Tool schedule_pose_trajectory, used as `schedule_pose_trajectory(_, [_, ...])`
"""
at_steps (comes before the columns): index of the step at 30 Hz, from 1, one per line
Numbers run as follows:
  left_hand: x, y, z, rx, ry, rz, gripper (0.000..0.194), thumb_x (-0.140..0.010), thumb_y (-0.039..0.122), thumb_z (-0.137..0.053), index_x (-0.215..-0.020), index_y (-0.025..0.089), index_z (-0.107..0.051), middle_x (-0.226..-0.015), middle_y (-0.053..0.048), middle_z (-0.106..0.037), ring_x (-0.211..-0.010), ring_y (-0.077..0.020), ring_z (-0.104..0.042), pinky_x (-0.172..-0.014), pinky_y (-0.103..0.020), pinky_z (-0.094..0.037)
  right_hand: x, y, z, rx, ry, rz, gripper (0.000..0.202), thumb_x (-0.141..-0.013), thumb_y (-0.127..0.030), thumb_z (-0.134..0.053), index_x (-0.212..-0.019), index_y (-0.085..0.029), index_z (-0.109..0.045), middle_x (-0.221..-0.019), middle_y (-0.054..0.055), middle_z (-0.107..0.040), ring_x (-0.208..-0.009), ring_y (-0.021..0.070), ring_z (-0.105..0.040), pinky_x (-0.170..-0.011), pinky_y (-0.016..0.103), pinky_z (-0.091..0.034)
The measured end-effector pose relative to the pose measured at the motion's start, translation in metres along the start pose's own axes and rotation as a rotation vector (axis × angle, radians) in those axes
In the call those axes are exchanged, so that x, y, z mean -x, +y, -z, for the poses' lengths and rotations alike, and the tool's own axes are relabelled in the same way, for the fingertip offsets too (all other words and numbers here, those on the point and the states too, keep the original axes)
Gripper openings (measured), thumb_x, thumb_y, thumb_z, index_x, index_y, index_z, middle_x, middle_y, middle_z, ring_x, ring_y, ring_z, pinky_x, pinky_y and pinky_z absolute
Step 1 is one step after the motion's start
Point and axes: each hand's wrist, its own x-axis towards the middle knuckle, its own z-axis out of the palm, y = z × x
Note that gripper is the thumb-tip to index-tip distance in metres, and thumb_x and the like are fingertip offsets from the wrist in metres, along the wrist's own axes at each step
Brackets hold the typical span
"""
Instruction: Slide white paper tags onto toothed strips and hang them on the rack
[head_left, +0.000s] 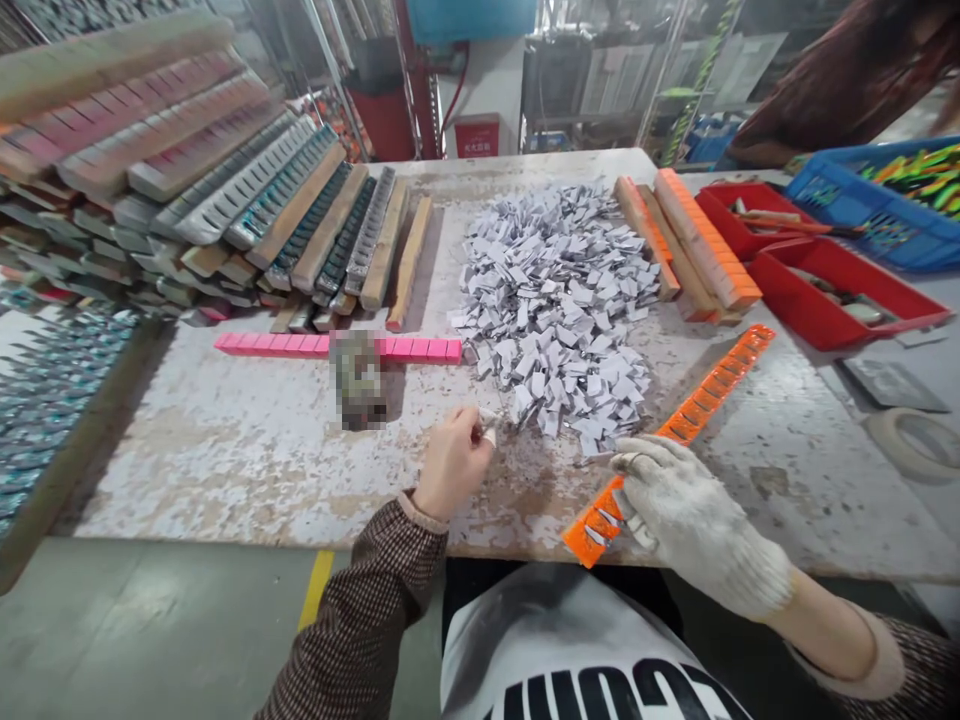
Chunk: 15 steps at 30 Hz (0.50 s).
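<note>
My bare left hand (454,455) is closed, thumb and forefinger pinched on a small white piece at the near edge of a large pile of small white pieces (559,290). A white knitted glove covers my right hand (679,515), whose curled fingers lie over an orange slotted strip (709,395). That strip slants across the table's right part, its near end by the front edge. Metallic bits sit in its nearest slots. Whatever my right fingertips pinch is too small to make out.
A pink segmented bar (420,350) lies at left, a blurred object (358,380) against it. Stacked wooden bars (322,225) fill the back left. Orange-topped bars (709,240), red trays (832,290), a blue basket (847,205) and a tape roll (915,440) stand at right. A person's arm shows top right.
</note>
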Motion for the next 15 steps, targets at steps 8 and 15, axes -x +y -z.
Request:
schedule_pose_trajectory(8, [0.042, 0.019, -0.020, 0.468, 0.084, -0.099, 0.011, -0.087, 0.011, -0.059, -0.094, 0.018, -0.065, -0.086, -0.001, -0.059, -0.078, -0.0153, -0.060, -0.073, -0.026, -0.048, 0.006, 0.011, -0.006, -0.151, 0.031, 0.029, 0.015, -0.100, -0.016, -0.049, -0.093, -0.018, -0.062, -0.117, 0.013, -0.064, -0.124, 0.0329, -0.057, -0.108, 0.053, -0.048])
schedule_pose_trajectory(15, [0.065, 0.063, -0.040, 0.374, 0.183, -0.323, 0.022, -0.086, 0.008, -0.057, -0.105, 0.018, -0.064, -0.096, -0.006, -0.061, -0.083, -0.0177, -0.062, -0.073, -0.027, -0.055, 0.000, -0.004, 0.012, -0.256, 0.228, -0.107, 0.027, -0.109, -0.041, -0.050, -0.093, -0.021, -0.057, -0.126, 0.015, -0.060, -0.124, 0.0361, -0.057, -0.098, 0.050, -0.049])
